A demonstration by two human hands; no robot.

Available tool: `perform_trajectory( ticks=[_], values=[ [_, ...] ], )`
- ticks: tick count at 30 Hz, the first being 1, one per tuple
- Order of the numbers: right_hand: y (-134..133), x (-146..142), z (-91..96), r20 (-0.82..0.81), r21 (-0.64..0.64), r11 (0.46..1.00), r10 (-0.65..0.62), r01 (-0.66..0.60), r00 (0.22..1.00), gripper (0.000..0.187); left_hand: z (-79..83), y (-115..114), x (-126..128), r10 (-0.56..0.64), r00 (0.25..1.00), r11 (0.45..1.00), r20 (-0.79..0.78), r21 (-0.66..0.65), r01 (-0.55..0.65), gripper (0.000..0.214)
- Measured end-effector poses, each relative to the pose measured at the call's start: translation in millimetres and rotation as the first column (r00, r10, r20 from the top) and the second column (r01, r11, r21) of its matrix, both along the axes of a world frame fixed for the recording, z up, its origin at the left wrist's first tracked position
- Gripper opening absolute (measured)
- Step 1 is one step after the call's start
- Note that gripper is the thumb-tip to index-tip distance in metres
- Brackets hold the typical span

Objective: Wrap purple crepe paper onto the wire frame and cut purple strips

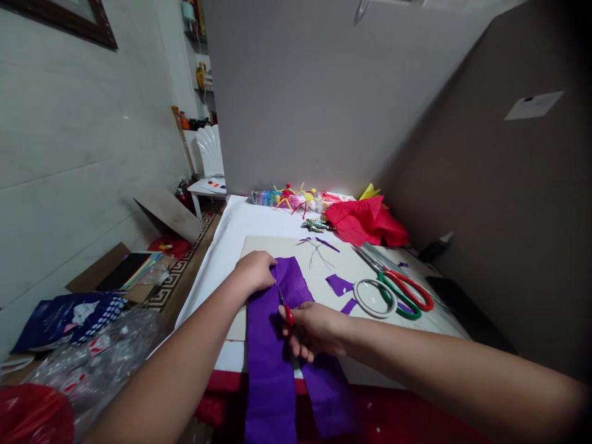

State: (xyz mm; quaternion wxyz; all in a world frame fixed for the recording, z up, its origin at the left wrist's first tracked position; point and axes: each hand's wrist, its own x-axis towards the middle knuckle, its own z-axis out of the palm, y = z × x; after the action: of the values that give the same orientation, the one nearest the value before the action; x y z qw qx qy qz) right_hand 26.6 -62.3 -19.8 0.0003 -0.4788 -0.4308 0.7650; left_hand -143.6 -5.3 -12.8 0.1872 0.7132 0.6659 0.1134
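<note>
A long sheet of purple crepe paper [268, 364] lies over a pale board [252, 246] and hangs past the table's front edge, split into two strips lower down. My left hand [256, 271] is closed on its upper left edge, the fingertips partly hidden. Small red-handled scissors [287, 314] are in my right hand [314, 330], their blades at the paper just below the left fingers. Purple scraps [339, 285] lie to the right. Thin twisted wire [317, 254] and a narrow purple piece [327, 245] rest further back on the board.
Right of the board are large scissors with red and green handles [407, 293] and a white tape roll [375, 298]. Behind lie crumpled red paper [365, 219], small wire figures [285, 198] and a greenish metallic ornament [317, 224]. Grey panels [300, 92] enclose the table's back and right.
</note>
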Motion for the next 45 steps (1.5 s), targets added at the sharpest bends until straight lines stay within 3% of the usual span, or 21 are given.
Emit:
perform_trajectory(
  ticks=[5,12,17,30,45],
  values=[
    [-1.5,0.4,-3.2,-0.012,0.033,0.999,-0.024,0.024,1.000,0.039,-0.4,3.6,-3.0,-0.202,0.977,0.979,-0.064,-0.009,0.202,0.034],
    [5.2,11.2,-7.8,-0.035,-0.007,0.999,0.046,-0.046,0.998,0.041,-9.7,6.9,-5.8,-0.288,0.953,0.957,-0.095,-0.066,0.283,0.060],
    [10.3,23.4,-9.6,-0.044,-0.049,0.994,0.091,-0.093,0.995,0.044,-7.6,5.3,-4.2,-0.351,0.933,0.933,-0.078,-0.112,0.342,0.075],
    [-3.1,11.8,1.0,-0.017,-0.062,0.998,0.016,-0.017,1.000,0.049,0.2,5.9,-9.3,-0.411,0.912,0.897,-0.016,-0.186,0.401,0.101],
    [-17.4,-3.2,2.5,-0.001,0.030,0.990,-0.138,0.138,0.990,0.043,2.9,4.2,-9.7,-0.394,0.919,0.900,0.013,-0.197,0.389,0.095]
  ],
)
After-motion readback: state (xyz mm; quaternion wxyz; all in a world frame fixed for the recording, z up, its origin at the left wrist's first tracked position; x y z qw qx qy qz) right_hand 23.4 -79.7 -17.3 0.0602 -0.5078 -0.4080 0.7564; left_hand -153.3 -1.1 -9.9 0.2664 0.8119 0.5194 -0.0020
